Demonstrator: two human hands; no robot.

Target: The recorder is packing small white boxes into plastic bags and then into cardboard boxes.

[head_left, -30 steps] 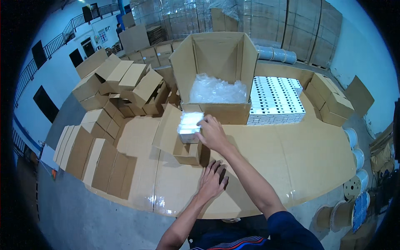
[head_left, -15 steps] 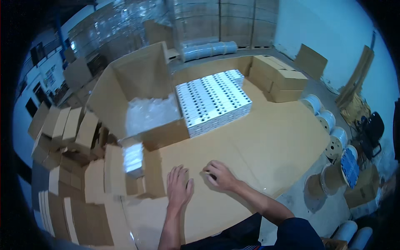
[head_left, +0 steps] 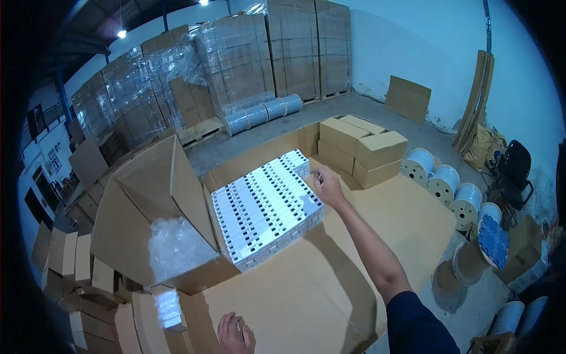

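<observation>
Nearest, the left hand rests flat on the cardboard-covered desk, fingers loosely together, as half a second ago. Just left of it lies a small white box among folded cartons. Beyond stands the open carton lined with bubble wrap. The right hand, then resting near the left, has stretched far out to the block of white boxes; its fingers curl on the block's far right edge, grip unclear.
</observation>
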